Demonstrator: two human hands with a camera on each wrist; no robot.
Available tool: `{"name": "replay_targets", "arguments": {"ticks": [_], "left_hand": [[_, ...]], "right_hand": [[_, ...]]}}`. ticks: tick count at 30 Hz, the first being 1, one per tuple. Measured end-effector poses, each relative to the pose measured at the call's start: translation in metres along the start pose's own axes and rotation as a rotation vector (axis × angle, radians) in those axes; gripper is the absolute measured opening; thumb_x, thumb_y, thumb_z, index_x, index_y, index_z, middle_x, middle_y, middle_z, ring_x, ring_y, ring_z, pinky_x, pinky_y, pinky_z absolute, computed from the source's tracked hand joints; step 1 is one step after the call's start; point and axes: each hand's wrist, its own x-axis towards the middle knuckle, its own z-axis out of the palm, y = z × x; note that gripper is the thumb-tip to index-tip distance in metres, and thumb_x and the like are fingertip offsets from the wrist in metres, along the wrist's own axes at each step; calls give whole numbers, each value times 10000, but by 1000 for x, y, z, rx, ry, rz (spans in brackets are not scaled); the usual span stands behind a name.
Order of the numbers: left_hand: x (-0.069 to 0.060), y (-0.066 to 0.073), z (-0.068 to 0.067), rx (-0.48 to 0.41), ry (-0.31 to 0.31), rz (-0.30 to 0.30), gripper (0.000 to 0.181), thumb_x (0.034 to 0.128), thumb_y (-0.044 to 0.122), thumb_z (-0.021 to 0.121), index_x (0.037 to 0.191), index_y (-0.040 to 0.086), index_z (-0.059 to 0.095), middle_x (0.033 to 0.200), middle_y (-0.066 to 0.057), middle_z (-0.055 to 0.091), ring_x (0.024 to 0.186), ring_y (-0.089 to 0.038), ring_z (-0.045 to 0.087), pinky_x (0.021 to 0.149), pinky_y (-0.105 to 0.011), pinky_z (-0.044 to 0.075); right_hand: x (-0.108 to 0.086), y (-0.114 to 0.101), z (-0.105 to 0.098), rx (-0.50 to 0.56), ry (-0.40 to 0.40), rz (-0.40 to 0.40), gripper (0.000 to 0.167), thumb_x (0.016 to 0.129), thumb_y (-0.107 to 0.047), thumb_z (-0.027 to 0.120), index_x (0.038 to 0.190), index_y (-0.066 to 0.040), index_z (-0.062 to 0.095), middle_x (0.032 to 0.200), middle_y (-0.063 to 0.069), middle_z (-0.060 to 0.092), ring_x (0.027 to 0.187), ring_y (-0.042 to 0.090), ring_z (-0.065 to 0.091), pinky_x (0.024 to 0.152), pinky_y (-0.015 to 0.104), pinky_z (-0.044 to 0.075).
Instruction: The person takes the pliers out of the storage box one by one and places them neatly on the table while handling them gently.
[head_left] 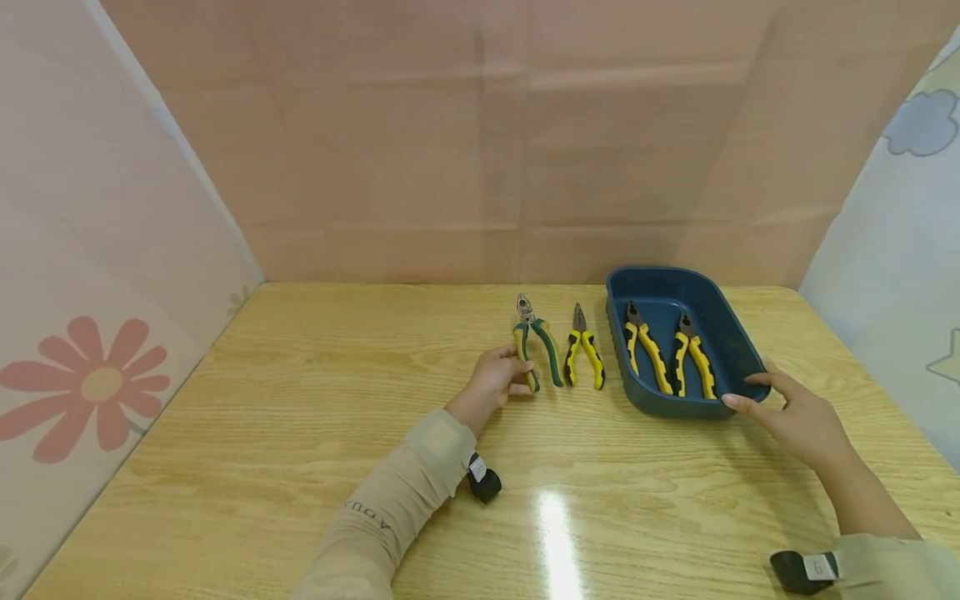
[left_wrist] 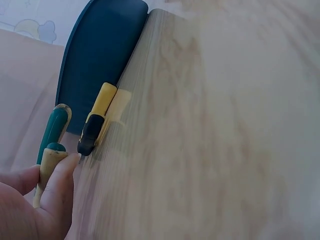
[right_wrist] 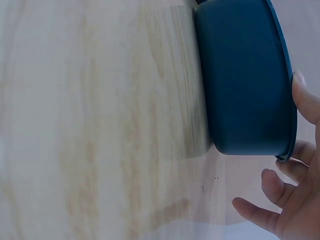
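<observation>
My left hand (head_left: 498, 377) pinches one handle of the green-and-yellow combination pliers (head_left: 556, 358), whose handles are spread and whose metal head points away from me. The left wrist view shows that handle between thumb and fingers of the left hand (left_wrist: 52, 200). Just right of these lie yellow-and-black long-nose pliers (head_left: 592, 360) on the table. My right hand (head_left: 806, 421) holds the near right corner of a dark blue plastic bin (head_left: 678, 408), thumb on the front rim. Inside the bin lie two more yellow-and-black pliers, one on the left (head_left: 654, 358) and another (head_left: 701, 367) beside it.
A wood-grain table (head_left: 315, 417) carries everything. Behind it hangs a pinkish-brown backdrop (head_left: 420, 167), with a flower-printed panel (head_left: 75, 250) on the left and a cloud-printed panel (head_left: 892, 225) on the right. Light glares off the near tabletop.
</observation>
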Motion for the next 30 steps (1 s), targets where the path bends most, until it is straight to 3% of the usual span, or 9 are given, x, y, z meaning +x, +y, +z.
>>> {"name": "replay_targets", "arguments": {"ticks": [8,15,30], "left_hand": [[0,2,0,19,19,-3,456,810,-69,531,1249,-21,420,907,-172,543,576,-160,556,586,-333,510],[1,3,-1,61,35,-14,425,806,-57,541,1221,-13,457,902,-169,559,587,-154,546,551,-271,507],[4,5,-3,86,51,-29,431,812,-58,534,1231,-20,440,924,-178,555,644,-187,552,626,-341,507]], "right_hand": [[0,0,0,5,3,2,656,860,-428,470,1236,93,338,1405,190,-18,933,507,353,615,541,363],[0,-1,-1,9,20,-10,647,858,-415,482,1227,100,347,1406,195,-3,908,467,364,590,502,361],[1,-1,0,16,12,-3,656,859,-421,477,1233,99,337,1404,205,1,918,480,358,596,511,358]]}}
